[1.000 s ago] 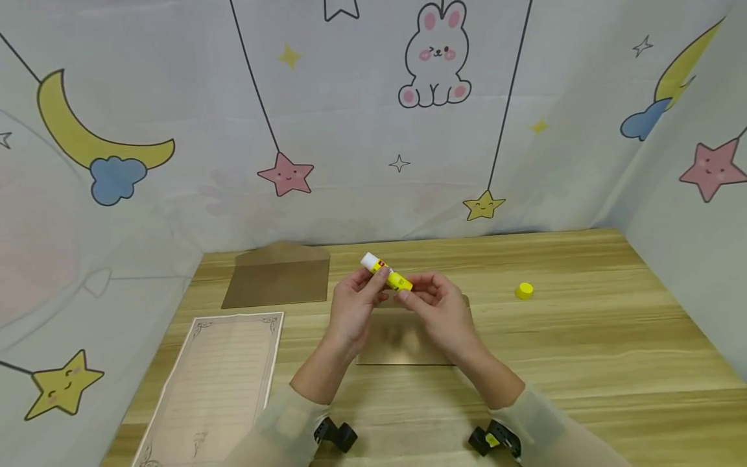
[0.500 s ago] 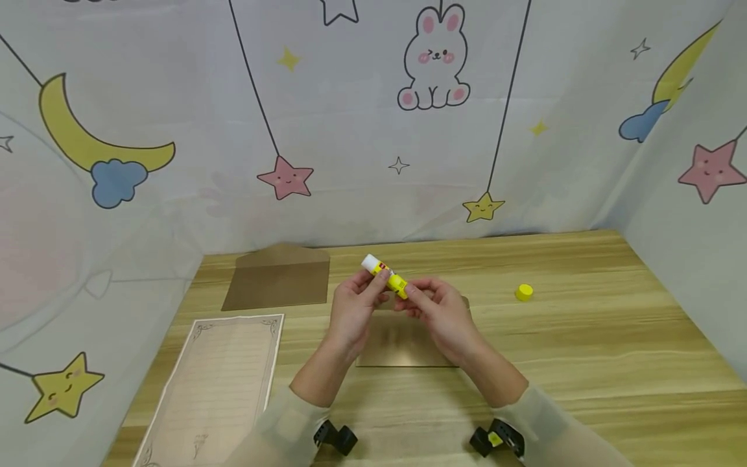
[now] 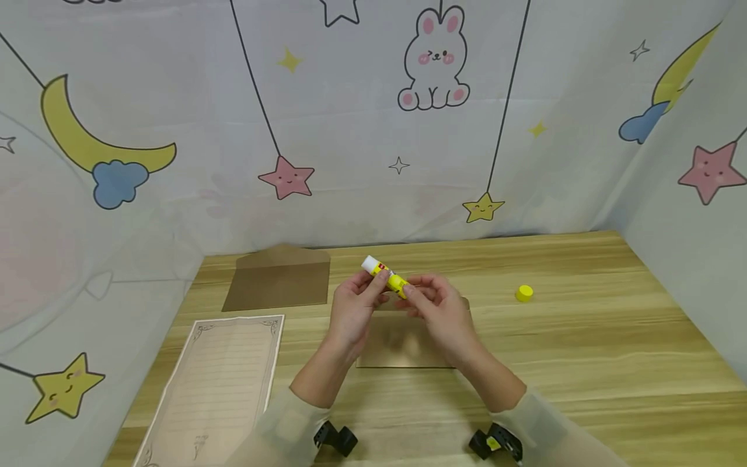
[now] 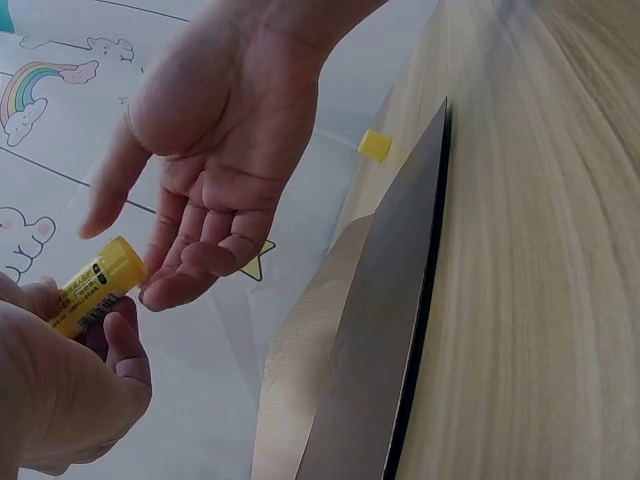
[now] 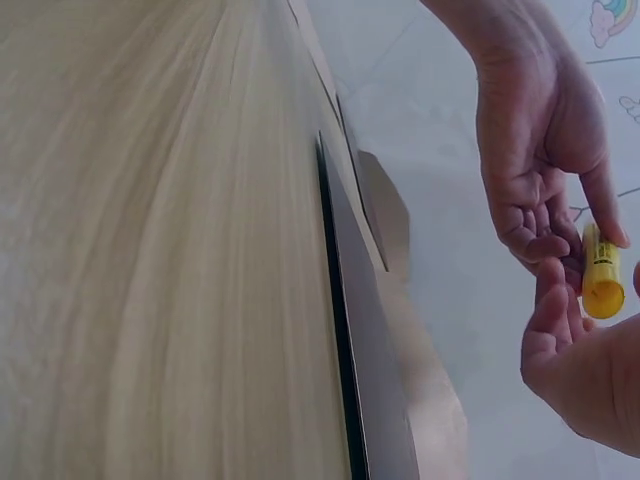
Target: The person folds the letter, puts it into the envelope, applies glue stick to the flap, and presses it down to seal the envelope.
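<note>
The hands cover part of the far side of the brown envelope [image 3: 399,344], and the left hand [image 3: 355,310] hides the middle of the glue stick [image 3: 397,284], gripped aslant above that envelope: yellow, white-ended, its print too small to read. The thumb and fingers of the right hand [image 3: 443,318] spread loosely round its base; whether they touch I cannot tell. Left of the envelope, a lined sheet [image 3: 227,370] runs out of frame; right of it lies a yellow cap [image 3: 524,293]

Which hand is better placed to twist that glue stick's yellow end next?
Probably the right hand: it's right by the yellow end of the glue stick, while the left hand grips nearer the white tip.
</note>
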A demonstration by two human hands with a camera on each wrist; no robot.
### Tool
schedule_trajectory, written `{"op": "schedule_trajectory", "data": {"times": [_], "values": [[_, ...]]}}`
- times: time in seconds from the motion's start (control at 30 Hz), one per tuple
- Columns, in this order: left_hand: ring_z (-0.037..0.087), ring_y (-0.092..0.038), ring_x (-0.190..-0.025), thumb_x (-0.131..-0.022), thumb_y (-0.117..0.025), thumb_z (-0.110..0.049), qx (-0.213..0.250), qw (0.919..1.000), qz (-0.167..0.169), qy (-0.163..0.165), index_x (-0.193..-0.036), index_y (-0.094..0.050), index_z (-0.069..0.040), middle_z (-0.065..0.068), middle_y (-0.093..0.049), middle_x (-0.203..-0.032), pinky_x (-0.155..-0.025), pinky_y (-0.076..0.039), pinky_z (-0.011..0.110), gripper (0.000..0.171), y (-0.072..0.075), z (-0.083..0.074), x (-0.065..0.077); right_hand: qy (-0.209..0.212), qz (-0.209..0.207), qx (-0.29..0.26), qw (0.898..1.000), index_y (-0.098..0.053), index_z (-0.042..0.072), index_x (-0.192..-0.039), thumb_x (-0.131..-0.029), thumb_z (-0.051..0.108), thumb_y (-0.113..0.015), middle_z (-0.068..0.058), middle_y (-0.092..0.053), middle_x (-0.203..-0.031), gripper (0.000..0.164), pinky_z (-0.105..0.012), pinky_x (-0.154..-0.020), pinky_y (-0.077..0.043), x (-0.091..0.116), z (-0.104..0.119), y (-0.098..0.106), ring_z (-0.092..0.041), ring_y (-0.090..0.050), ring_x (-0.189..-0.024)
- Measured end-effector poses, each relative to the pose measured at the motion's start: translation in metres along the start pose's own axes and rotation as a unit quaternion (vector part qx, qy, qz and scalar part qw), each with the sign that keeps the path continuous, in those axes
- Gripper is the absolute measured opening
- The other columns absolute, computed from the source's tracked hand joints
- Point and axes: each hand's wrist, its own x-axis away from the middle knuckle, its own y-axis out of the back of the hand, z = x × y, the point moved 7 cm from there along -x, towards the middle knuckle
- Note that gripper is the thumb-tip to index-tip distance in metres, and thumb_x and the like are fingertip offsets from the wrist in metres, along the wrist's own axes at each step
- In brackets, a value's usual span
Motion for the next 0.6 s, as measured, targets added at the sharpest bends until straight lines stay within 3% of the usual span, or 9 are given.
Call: {"op": "schedule_trajectory", "data": {"times": [0.13, 0.23, 0.43, 0.6], "values": [[0.016, -0.068, -0.094, -0.103, -0.074, -0.019, -0.008, 1.0, -0.001, -0.001, -0.122, -0.07, 0.005, 0.008, -0.074, -0.107, -0.082, -0.056, 0.027, 0.03, 0.0, 0.0, 0.001, -0.055, 0.029, -0.04, 0.997, -0.062, 0.0, -0.128, -0.113, 0.032, -0.057, -0.021, -0.072, -0.113, 0.036, -0.036, -0.086, -0.058, -0.001, -0.008, -0.003, -0.027, -0.074, -0.096], [0.016, -0.068, -0.094, -0.103, -0.074, -0.019, -0.01, 0.9999, -0.001, 0.0, -0.123, -0.071, 0.004, 0.009, -0.075, -0.108, -0.082, -0.056, 0.027, 0.031, 0.0, 0.001, 0.001, -0.062, 0.037, -0.058, 0.996, -0.06, -0.002, -0.127, -0.113, 0.027, -0.055, -0.024, -0.071, -0.114, 0.033, -0.034, -0.086, -0.056, -0.001, -0.009, -0.004, -0.025, -0.073, -0.094], [0.015, -0.069, -0.094, -0.103, -0.074, -0.019, 0.0, 1.0, -0.003, -0.003, -0.121, -0.07, 0.005, 0.009, -0.074, -0.106, -0.081, -0.056, 0.026, 0.031, 0.0, 0.001, 0.001, -0.015, 0.022, -0.041, 0.999, -0.06, -0.001, -0.127, -0.108, 0.014, -0.065, -0.029, -0.069, -0.117, 0.024, -0.04, -0.091, -0.059, 0.0, -0.002, -0.002, -0.026, -0.073, -0.096], [0.016, -0.07, -0.094, -0.103, -0.075, -0.018, 0.004, 1.0, -0.003, -0.003, -0.118, -0.071, 0.004, 0.008, -0.073, -0.105, -0.08, -0.056, 0.026, 0.028, 0.0, 0.001, 0.001, 0.037, -0.002, -0.007, 0.999, -0.062, 0.0, -0.124, -0.099, 0.003, -0.075, -0.02, -0.069, -0.12, 0.028, -0.041, -0.096, -0.059, 0.002, 0.003, 0.0, -0.029, -0.071, -0.105]]}}
